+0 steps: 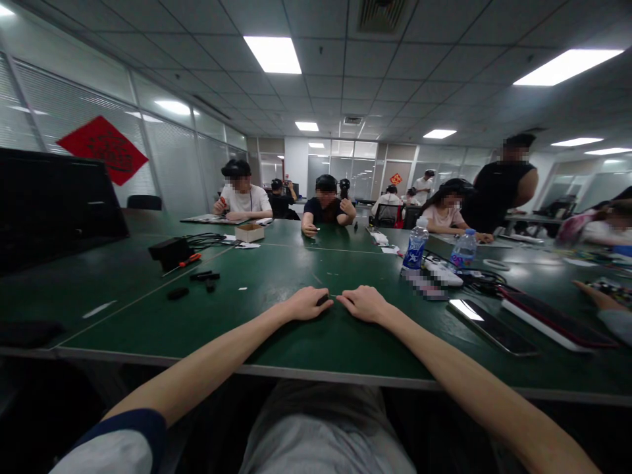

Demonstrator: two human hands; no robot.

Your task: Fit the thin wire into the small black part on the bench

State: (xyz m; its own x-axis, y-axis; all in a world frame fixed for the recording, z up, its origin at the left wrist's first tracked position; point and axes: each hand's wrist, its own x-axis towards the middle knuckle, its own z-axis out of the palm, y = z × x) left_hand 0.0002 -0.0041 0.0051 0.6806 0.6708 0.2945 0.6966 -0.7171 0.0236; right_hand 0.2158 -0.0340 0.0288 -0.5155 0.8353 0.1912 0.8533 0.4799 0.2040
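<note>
Left fingers (316,305) curled on a small dark object (322,300), too small to make out; right fingers (346,302) curled, grip unclear; beyond them, a cardboard box (249,232), contents hidden; water bottles (415,245) to the right.

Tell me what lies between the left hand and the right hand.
The head view shows a small dark object at the left hand's fingertips, then green tabletop before the right hand.
</note>
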